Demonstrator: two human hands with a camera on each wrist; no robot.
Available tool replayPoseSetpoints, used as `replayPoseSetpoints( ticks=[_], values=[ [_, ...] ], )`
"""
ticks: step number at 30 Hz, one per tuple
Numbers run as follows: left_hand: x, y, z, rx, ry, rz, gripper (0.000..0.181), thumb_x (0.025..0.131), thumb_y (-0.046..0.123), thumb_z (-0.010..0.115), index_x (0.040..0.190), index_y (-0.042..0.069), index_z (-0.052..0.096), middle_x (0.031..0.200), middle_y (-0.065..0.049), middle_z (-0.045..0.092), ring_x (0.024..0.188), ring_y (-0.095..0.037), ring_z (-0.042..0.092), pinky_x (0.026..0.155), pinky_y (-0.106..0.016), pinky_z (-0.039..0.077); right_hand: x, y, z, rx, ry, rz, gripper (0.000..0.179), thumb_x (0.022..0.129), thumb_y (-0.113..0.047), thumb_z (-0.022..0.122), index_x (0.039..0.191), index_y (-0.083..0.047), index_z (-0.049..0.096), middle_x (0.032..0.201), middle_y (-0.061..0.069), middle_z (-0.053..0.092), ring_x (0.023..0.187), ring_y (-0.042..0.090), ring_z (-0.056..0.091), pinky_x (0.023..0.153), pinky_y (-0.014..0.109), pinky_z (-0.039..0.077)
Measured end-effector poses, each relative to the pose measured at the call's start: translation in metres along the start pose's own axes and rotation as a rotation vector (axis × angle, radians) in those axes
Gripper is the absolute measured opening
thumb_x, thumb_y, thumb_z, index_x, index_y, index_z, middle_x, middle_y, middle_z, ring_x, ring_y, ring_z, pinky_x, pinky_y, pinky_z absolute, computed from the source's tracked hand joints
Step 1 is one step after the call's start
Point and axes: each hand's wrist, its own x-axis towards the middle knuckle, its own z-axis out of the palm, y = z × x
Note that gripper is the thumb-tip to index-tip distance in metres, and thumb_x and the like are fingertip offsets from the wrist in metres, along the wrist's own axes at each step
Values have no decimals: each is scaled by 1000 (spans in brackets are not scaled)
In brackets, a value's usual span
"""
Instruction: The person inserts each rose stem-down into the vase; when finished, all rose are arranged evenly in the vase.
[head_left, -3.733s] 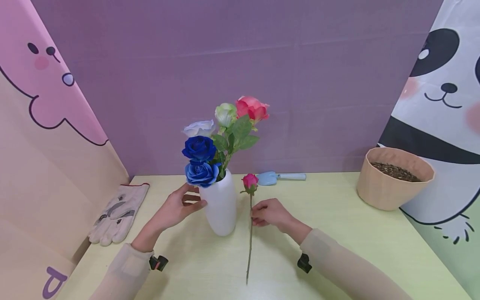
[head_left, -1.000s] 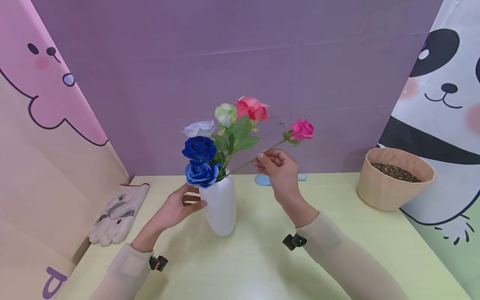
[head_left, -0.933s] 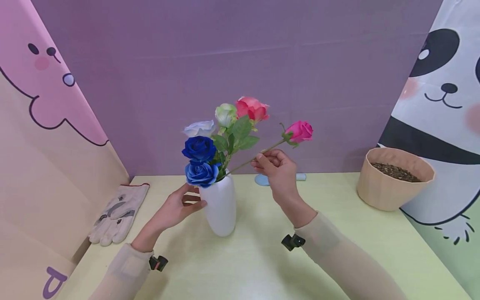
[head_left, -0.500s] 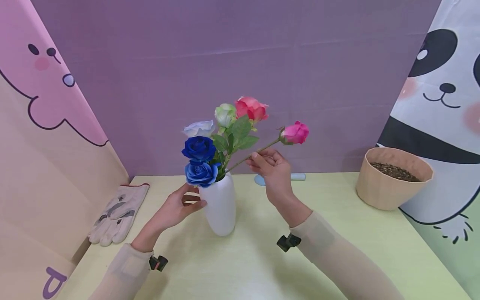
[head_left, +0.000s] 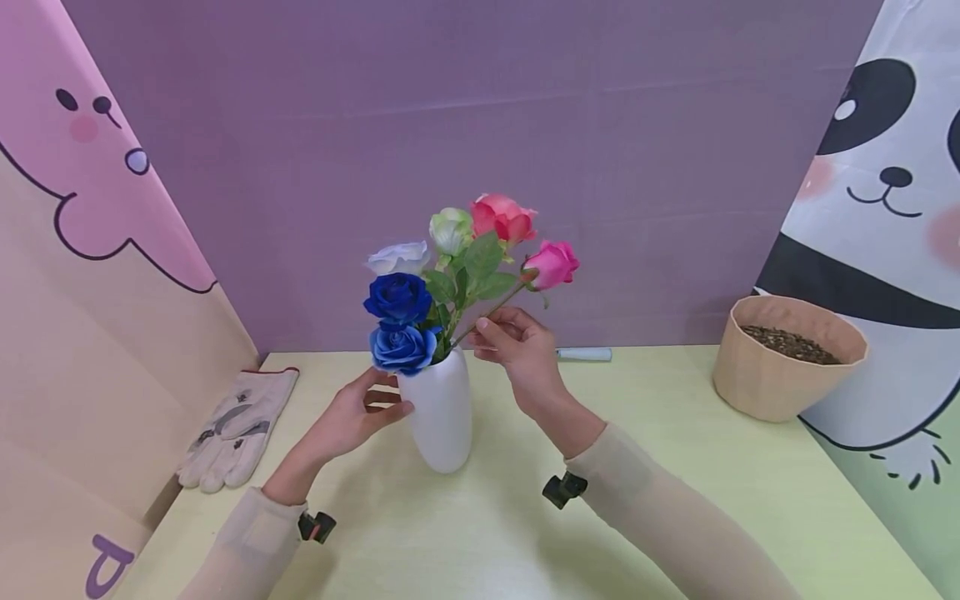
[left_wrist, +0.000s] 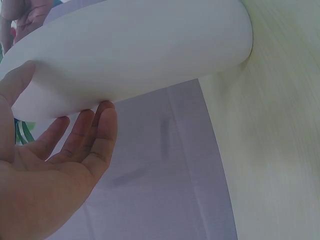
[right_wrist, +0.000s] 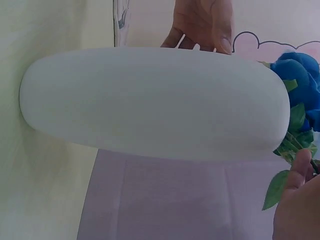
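A white vase [head_left: 438,412] stands upright on the table, holding blue, white, pale green and coral roses. From its left, my left hand [head_left: 354,417] holds it near the top; in the left wrist view the thumb and curved fingertips [left_wrist: 105,122] touch the vase wall. My right hand [head_left: 521,354] pinches the stem of a pink rose [head_left: 551,265] between thumb and fingers. This stem slants down to the left into the vase mouth, and its lower end is hidden. The right wrist view has the right thumb and fingers [right_wrist: 299,172] beside the vase rim, near green leaves.
A light blue trowel [head_left: 585,354] lies at the table's back edge, partly hidden behind the right hand. A peach pot [head_left: 772,383] with dark soil stands at the right. Folded work gloves [head_left: 236,429] lie at the left. A purple backdrop [head_left: 637,167] rises behind.
My right hand lifted the pink rose from in front of the table to the vase, then moved left and slightly down, the stem sliding into the mouth. The left hand and vase stayed put.
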Motion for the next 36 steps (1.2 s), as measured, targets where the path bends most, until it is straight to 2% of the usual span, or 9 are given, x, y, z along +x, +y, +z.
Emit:
replayPoseSetpoints(
  ticks=[5, 11, 15, 18, 24, 30, 36],
  values=[
    [0, 0, 1, 2, 2, -7, 60, 94, 31, 70, 145, 20, 42, 138, -16, 53, 124, -39, 60, 95, -45, 58, -2, 1, 5, -57, -7, 21, 18, 95, -22, 69, 106, -9, 63, 90, 0, 73, 84, 15, 74, 76, 32, 62],
    [1, -1, 1, -3, 2, -15, 60, 94, 31, 71, 145, 20, 42, 138, -16, 53, 124, -40, 59, 95, -46, 58, -2, 4, 8, -109, 11, 12, 18, 96, -23, 69, 106, -9, 63, 87, -7, 72, 73, 13, 70, 64, 29, 57],
    [1, -2, 1, 0, 3, -9, 60, 94, 31, 70, 145, 21, 42, 138, -16, 53, 124, -39, 60, 95, -45, 58, 1, 10, 9, -146, -30, 34, 18, 96, -20, 69, 107, -7, 65, 91, -7, 72, 68, 12, 66, 59, 25, 52],
    [1, -2, 1, -2, 0, -5, 60, 94, 31, 70, 145, 21, 42, 138, -16, 52, 124, -39, 60, 95, -45, 58, 1, 13, 11, -160, -56, 52, 17, 96, -18, 68, 107, -5, 64, 92, -4, 71, 67, 12, 65, 57, 23, 50],
    [1, 0, 0, -3, -2, -12, 59, 94, 32, 71, 144, 20, 42, 138, -16, 52, 124, -41, 59, 94, -45, 58, -2, 12, 13, -153, -22, 31, 20, 97, -22, 67, 110, -7, 64, 95, -1, 69, 70, 13, 65, 59, 24, 51],
    [1, -1, 0, 7, -2, -13, 59, 94, 32, 70, 144, 19, 42, 138, -16, 53, 124, -39, 60, 94, -45, 59, 2, 16, 14, -205, -18, -8, 20, 95, -20, 69, 108, -4, 68, 88, -5, 69, 71, 13, 63, 56, 24, 49],
    [1, 0, 0, 6, -5, -12, 59, 94, 32, 70, 144, 19, 42, 138, -16, 52, 124, -40, 60, 94, -45, 58, 4, 23, 14, -272, -40, 9, 20, 93, -19, 71, 105, -2, 72, 80, -4, 65, 69, 19, 57, 53, 24, 46]
  ],
)
